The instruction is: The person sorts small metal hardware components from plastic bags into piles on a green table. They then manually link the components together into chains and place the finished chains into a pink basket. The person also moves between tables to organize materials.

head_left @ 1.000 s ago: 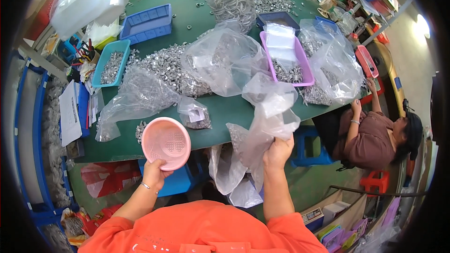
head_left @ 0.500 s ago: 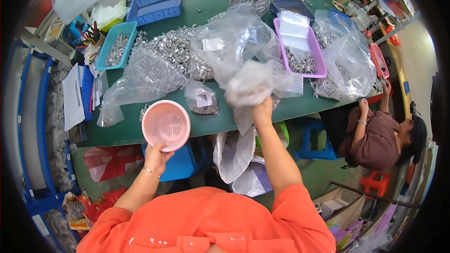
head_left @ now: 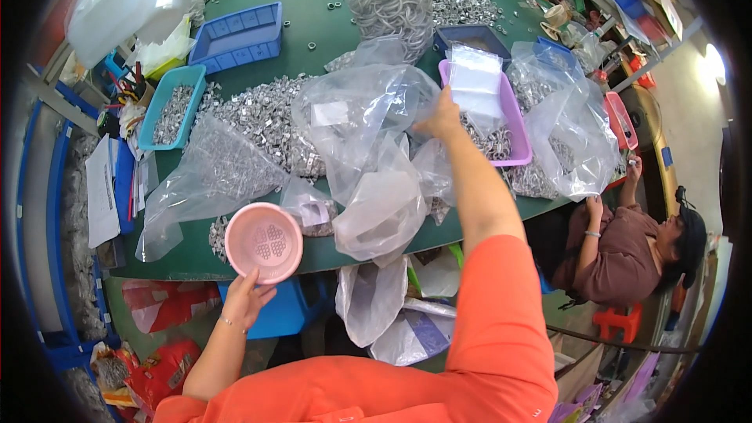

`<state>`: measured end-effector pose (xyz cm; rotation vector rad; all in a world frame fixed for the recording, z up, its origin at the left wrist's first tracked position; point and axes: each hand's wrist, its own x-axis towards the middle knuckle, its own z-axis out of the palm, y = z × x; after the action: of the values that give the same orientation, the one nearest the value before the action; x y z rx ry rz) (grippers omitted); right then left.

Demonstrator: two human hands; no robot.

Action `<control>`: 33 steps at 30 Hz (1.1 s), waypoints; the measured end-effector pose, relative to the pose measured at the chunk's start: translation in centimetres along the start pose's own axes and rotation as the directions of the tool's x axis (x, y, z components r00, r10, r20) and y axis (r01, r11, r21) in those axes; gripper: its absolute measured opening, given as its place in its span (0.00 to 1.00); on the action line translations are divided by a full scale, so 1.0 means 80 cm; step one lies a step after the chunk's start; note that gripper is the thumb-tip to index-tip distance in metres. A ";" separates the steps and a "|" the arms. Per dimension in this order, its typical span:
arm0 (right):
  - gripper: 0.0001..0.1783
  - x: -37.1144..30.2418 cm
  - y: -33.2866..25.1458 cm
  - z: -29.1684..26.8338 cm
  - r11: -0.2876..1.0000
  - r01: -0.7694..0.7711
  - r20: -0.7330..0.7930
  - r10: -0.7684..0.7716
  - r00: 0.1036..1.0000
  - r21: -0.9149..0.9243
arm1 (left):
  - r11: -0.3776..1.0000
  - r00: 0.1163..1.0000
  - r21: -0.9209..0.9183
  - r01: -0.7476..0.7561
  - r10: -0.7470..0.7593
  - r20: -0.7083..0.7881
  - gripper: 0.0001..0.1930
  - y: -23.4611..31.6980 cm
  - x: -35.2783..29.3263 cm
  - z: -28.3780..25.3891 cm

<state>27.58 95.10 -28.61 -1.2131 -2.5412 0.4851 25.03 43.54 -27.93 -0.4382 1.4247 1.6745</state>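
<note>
My left hand (head_left: 249,298) grips the near rim of a round pink plastic basket (head_left: 264,243) with a holed bottom; no parts show in it. The basket is tilted toward me at the table's front edge. My right hand (head_left: 441,116) reaches over the table, thumb and fingers apart, at the right edge of a large clear plastic bag (head_left: 372,94) with a white label. Beside that hand stands a purple tray (head_left: 513,121) holding metal rings and a flat clear bag. A crumpled cloudy bag (head_left: 380,215) lies nearer me on the front edge.
Small metal parts (head_left: 258,113) are heaped mid-table, with a filled clear bag (head_left: 227,157) before them. A teal tray (head_left: 188,102) and a blue tray (head_left: 235,39) stand left. A bag of rings (head_left: 388,8) stands at the back. Another person (head_left: 627,251) sits at the right.
My right hand has let go of the crumpled cloudy bag and moved farther over the table toward the purple tray. My left hand still holds the pink basket. The view has shifted slightly.
</note>
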 end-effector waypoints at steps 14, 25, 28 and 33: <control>0.19 0.035 -0.025 -0.131 0.202 0.186 -0.268 0.534 0.802 0.961 | 0.704 0.759 0.468 -0.534 0.643 -0.102 0.19 0.003 -0.071 0.012; 0.14 -0.209 -0.180 -0.328 0.490 0.468 -0.417 -0.217 0.882 0.735 | 0.246 0.327 0.220 -0.944 0.610 0.721 0.21 0.127 -0.102 0.376; 0.43 -0.247 -0.149 -0.310 0.533 0.545 -0.369 -0.406 0.836 0.647 | 0.554 0.445 0.020 -0.832 0.646 0.620 0.09 0.113 -0.088 0.398; 0.41 -0.293 -0.050 -0.216 0.806 0.331 0.023 -0.392 0.920 0.491 | 0.289 0.019 -0.065 -0.955 0.279 0.960 0.11 0.083 -0.115 0.388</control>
<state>45.78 77.29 -13.86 -0.5133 -2.4457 1.0406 33.04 68.89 -8.32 1.7444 1.2197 1.4165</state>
